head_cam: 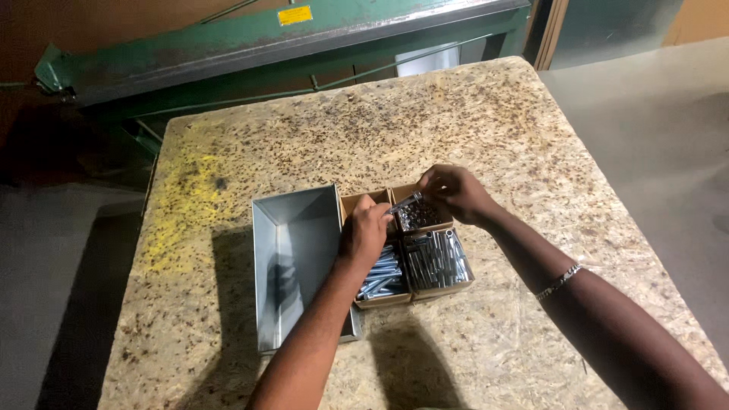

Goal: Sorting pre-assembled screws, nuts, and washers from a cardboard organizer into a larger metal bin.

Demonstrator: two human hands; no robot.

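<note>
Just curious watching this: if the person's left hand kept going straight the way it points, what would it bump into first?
Most likely the right hand. The left hand points up and rightward along the bolt both hands seem to hold, above the small cardboard box of nuts. Depth is unclear.

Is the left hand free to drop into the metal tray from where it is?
Probably not yet: the left hand holds one end of a bolt with the right hand. Otherwise the way looks clear; the metal tray lies open beside it.

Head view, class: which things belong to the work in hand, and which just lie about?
In hand: left hand, right hand, bolt held between them, cardboard boxes of bolts.
Lying about: metal tray, chipboard table, green machine.
</note>
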